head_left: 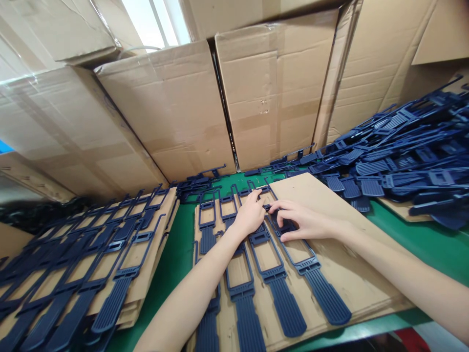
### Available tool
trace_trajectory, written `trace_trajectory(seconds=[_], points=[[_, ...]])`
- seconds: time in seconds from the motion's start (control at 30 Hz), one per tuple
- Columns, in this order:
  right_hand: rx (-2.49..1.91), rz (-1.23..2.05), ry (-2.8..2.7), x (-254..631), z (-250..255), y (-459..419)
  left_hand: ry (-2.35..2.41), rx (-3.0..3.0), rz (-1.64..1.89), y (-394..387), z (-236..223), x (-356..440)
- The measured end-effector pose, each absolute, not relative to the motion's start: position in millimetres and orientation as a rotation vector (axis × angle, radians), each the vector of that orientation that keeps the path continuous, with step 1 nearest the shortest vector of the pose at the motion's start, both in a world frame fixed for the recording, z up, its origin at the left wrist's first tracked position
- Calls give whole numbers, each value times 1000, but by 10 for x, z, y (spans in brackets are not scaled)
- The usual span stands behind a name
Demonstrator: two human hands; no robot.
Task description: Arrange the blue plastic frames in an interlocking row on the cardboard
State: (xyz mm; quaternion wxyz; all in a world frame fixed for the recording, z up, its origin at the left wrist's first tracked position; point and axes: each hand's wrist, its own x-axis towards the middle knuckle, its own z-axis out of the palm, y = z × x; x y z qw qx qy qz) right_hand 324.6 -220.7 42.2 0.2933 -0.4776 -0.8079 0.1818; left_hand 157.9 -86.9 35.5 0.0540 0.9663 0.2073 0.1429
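Note:
Several dark blue plastic brackets, each with a rectangular frame and a ribbed paddle-like end, lie in rows on a cardboard sheet [359, 264]. My left hand [251, 213] is closed at the upper end of the rightmost bracket [326, 296], its fingertips on the frame. From the right, my right hand [306, 221] curls its fingers and thumb onto that same bracket, at a dark plate inside the frame. What exactly the fingertips pinch is partly hidden. Beside it, a neighbouring bracket [287, 305] lies flat below my left hand.
To the left, another cardboard stack [141, 288] carries rows of similar brackets. A loose heap of brackets [399, 142] is piled at the right on the green table [417, 249]. Large cardboard boxes [271, 98] stand along the back, with more loose parts [198, 186] at their foot.

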Motion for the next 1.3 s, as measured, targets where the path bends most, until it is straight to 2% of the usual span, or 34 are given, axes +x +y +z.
trace_trajectory(seconds=[1.3], points=[[-1399,541,-2153,3193,430,-2237,628,2878,536,-946,389,1560]])
